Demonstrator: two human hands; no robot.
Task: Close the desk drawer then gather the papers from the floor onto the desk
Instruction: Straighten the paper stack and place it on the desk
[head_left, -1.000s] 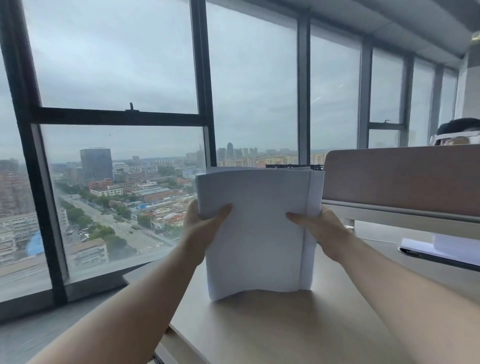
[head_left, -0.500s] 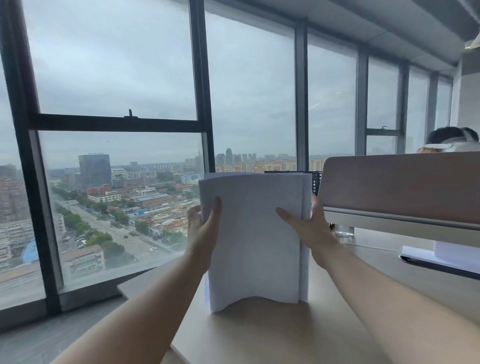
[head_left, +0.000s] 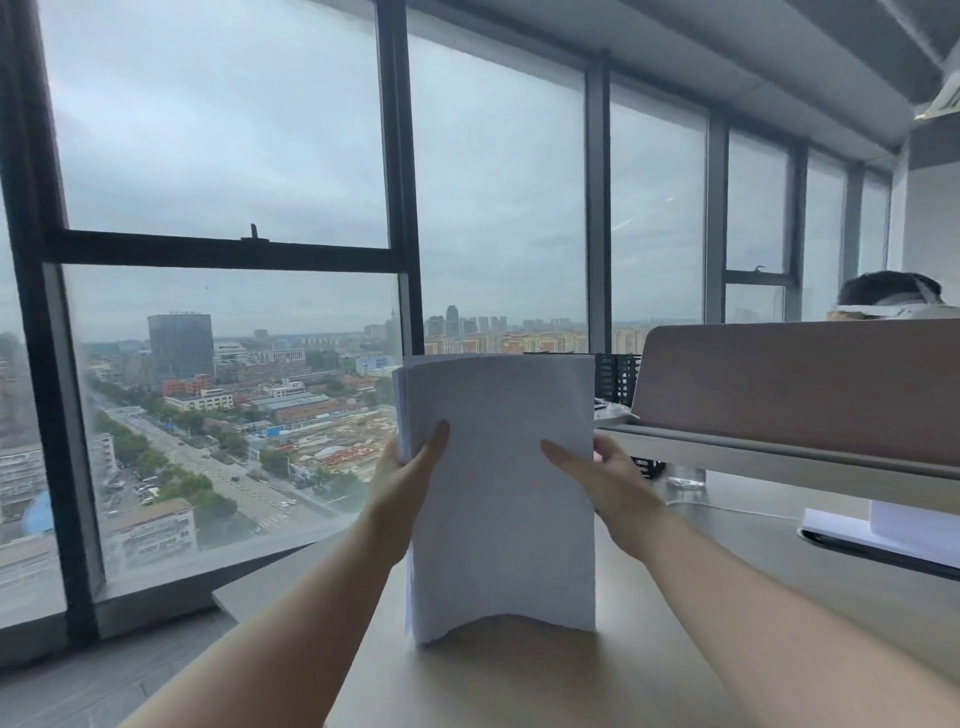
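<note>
Both hands hold a stack of white paper sheets (head_left: 501, 493) upright on the pale wooden surface (head_left: 519, 686), its lower edge resting there and bowed upward in the middle. The left hand (head_left: 410, 478) has its grip clamped on the stack's left edge, thumb across the front. The right hand (head_left: 608, 475) clamps the right edge in the same way, thumb on the front face and fingers behind. A brown padded divider panel (head_left: 795, 384) stands just to the right, and a large dark-framed window (head_left: 234, 249) shows a city beyond.
</note>
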